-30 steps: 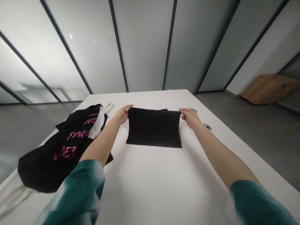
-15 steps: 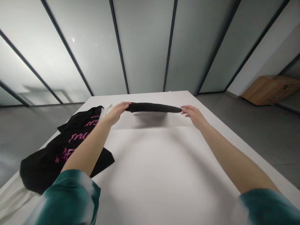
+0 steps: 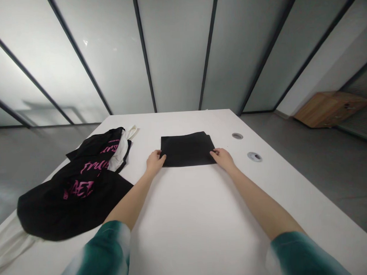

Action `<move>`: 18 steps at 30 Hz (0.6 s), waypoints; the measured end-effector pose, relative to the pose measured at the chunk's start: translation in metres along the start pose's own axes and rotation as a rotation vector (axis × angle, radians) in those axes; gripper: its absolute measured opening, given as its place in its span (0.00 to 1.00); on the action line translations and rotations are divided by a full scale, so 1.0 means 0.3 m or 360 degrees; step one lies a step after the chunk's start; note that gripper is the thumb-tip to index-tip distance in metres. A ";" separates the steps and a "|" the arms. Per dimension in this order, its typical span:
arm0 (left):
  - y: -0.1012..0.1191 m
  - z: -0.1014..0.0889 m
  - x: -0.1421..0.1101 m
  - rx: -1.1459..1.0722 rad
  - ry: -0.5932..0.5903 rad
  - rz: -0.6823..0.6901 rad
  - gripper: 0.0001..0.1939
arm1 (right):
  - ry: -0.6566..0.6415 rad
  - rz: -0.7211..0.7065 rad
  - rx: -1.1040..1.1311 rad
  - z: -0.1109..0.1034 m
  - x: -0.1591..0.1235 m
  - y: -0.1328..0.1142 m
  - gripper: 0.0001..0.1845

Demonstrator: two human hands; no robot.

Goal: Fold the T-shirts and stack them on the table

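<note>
Fingers and thumb of the left hand [image 3: 154, 162] are closed on the left edge of a folded black cloth [image 3: 186, 150], near its front corner, as seen from the wearer's head. The right hand [image 3: 225, 159] pinches the same cloth at its right edge, also toward the front. It lies flat on the white table [image 3: 192, 217], between the two hands, a bit uneven along its far edge. Over to the left there's a heap of black garments [image 3: 68, 209] with pink lettering, white fabric [image 3: 119, 153] showing among them. Two round fittings, a farther one [image 3: 237, 136] and a nearer one [image 3: 255, 156], sit right of the cloth. Frosted panels [image 3: 176, 53] stand behind the table.
</note>
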State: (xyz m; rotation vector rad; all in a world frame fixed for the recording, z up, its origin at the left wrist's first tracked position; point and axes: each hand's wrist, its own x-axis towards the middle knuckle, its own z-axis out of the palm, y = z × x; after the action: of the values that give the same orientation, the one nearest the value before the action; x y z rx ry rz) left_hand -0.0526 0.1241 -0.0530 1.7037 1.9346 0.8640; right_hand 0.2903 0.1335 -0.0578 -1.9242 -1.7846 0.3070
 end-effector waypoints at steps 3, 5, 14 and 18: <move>-0.006 0.024 -0.034 0.0320 0.0053 0.0207 0.20 | 0.0031 0.0010 -0.0209 0.037 -0.028 -0.022 0.19; -0.008 0.024 -0.047 0.0382 0.0036 0.0246 0.22 | 0.0032 0.0027 -0.0289 0.044 -0.040 -0.025 0.19; 0.013 0.014 -0.063 0.0493 0.0000 0.0301 0.30 | 0.0117 0.0005 -0.0232 0.035 -0.041 -0.018 0.13; 0.008 0.015 -0.061 0.0488 0.0005 0.0299 0.29 | 0.0160 0.0055 -0.0038 0.023 -0.037 0.007 0.11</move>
State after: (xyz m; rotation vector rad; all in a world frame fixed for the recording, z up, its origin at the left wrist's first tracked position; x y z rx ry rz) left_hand -0.0451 0.1068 -0.0563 2.0881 2.0153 0.6574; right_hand 0.2874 0.1239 -0.0666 -1.9533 -1.6991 0.1983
